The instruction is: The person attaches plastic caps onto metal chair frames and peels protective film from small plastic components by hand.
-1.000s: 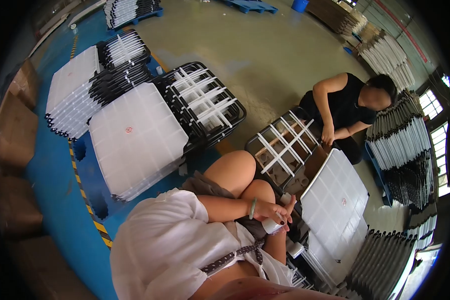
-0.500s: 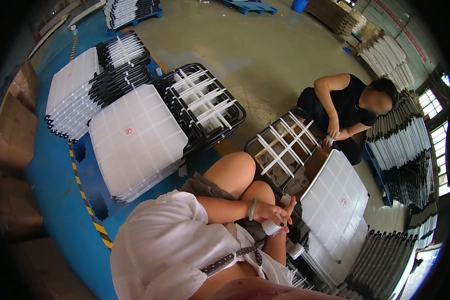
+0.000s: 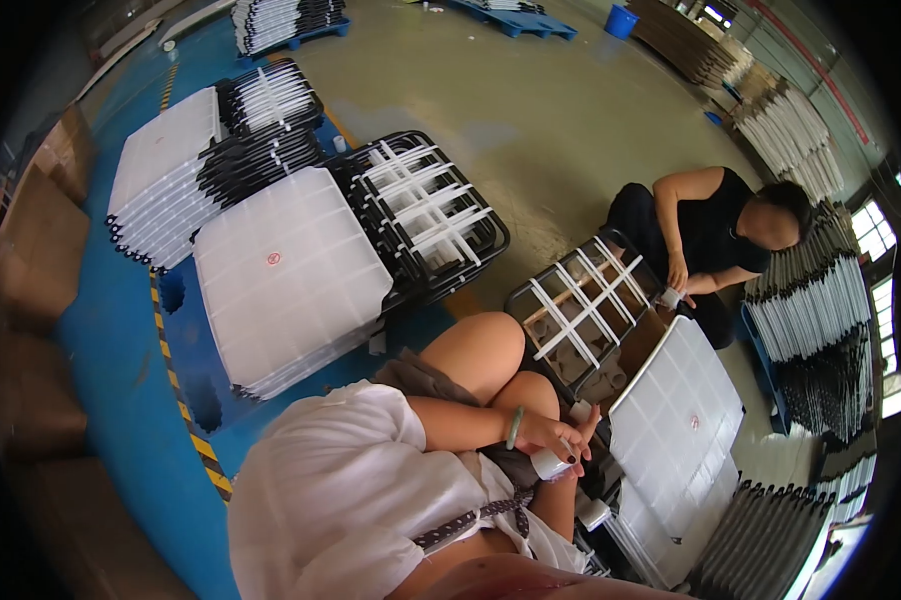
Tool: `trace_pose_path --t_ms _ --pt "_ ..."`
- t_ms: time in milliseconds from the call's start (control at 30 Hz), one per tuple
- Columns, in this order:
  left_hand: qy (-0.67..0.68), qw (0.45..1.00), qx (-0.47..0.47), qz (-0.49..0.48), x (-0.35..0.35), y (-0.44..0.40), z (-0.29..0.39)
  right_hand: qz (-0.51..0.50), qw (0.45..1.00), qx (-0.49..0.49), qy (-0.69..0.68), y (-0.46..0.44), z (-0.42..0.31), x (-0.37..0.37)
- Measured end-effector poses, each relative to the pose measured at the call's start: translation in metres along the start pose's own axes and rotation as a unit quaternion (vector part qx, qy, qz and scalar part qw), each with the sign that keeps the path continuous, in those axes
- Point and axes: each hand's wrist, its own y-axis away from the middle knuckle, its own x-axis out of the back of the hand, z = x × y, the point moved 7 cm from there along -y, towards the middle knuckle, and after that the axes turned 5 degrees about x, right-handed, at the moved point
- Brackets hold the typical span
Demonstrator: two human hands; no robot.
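Observation:
My left hand (image 3: 549,436), with a pale green bangle (image 3: 515,428) at its wrist, is closed around a small white roll (image 3: 549,464) above my lap. My right hand (image 3: 588,432) is right beside it, fingers stretched out and partly hidden behind the left hand and the roll. Whether the right palm touches the roll I cannot tell. Just beyond my hands stands an open carton with a black frame (image 3: 576,315) crossed by white straps lying over it. White panels (image 3: 681,400) in clear wrap lean to the right of my hands.
Across the carton a co-worker in black (image 3: 706,220) crouches, hands on a small white piece (image 3: 671,298). Stacked white panels (image 3: 291,275) and strapped black frames (image 3: 426,205) stand to the left. Folded frames (image 3: 811,320) are piled at the right, cardboard boxes (image 3: 36,250) at far left.
The view has shifted slightly, so the scene sits a little lower and further right. My hands keep nearly the same pose around the white roll. The co-worker's posture looks much the same.

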Motion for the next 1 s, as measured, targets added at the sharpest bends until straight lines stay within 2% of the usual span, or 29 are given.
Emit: trace_pose_path --t_ms 67,167,333,433,1000 --pt "0.0 1.0 0.008 0.001 -0.001 0.001 0.0 0.037 0.994 -0.074 -0.064 -0.009 0.011 0.002" --pt "0.008 1.0 0.013 0.005 -0.004 0.003 0.002 0.006 0.999 -0.037 -0.024 -0.023 0.029 0.022" --pt "0.001 1.0 0.007 0.009 -0.002 0.001 0.001 -0.077 0.989 0.089 0.094 -0.003 0.007 0.011" --pt "-0.004 1.0 0.005 0.006 0.0 -0.001 -0.001 -0.094 0.98 0.125 0.123 0.005 0.001 0.009" --pt "-0.018 1.0 0.005 0.004 0.001 -0.001 -0.001 -0.136 0.956 0.195 0.173 0.022 -0.007 0.003"
